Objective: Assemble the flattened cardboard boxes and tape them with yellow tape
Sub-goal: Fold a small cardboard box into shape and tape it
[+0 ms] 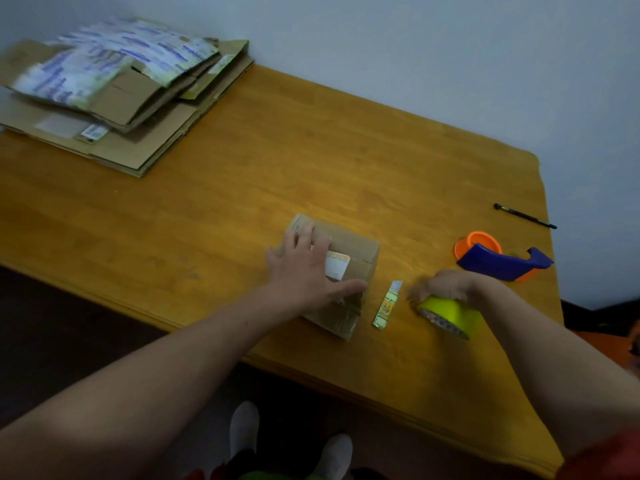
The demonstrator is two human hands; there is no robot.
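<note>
On the wooden table (242, 188), the left hand (304, 268) lay spread on one assembled box (360, 247); the right hand (446, 285) gripped the yellow tape (450, 315); the far-corner flattened stack (145, 147) waited.

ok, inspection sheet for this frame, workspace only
Surface: wooden table.
Job's things: cardboard box near the front edge; yellow tape roll to its right; flattened cardboard stack at far left corner.
Clutter: what looks like a cutter between box and roll; blue-orange tape dispenser; black pen near right edge.
Hands: left hand flat on the box; right hand grips the roll.
Cables: nothing seen.
Surroundings: pale wall, dark floor.
</note>
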